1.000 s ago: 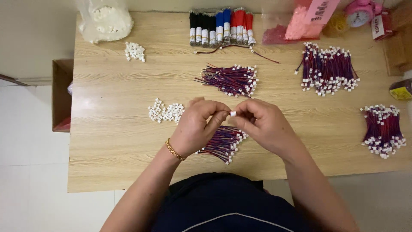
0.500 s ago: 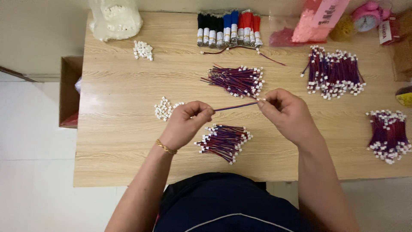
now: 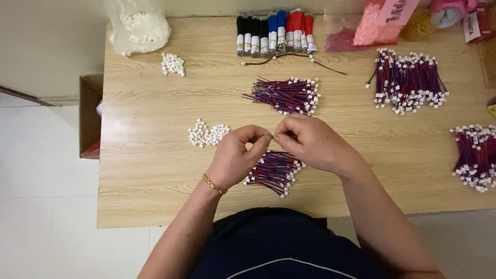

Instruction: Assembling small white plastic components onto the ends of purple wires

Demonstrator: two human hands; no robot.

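My left hand (image 3: 236,156), with a gold bracelet at the wrist, and my right hand (image 3: 311,142) meet fingertip to fingertip above the middle of the wooden table (image 3: 144,170). Both pinch a thin red-and-blue wire, which the fingers almost entirely hide. Just below the hands lies a loose bundle of red-and-blue wires with white connectors (image 3: 274,173). A small heap of white plastic connectors (image 3: 206,134) sits to the left of my left hand.
Another wire bundle (image 3: 287,96) lies beyond the hands, with larger piles at the right (image 3: 411,80) and far right (image 3: 474,155). At the back stand a bag of white connectors (image 3: 138,26), a small connector heap (image 3: 172,64), banded wire rolls (image 3: 275,31) and pink packets (image 3: 369,28). A cardboard box (image 3: 89,116) stands to the left of the table.
Half a second ago the wire was stretched between my hands, which were apart. Both hands have since come together, fingertips touching, over the near bundle.
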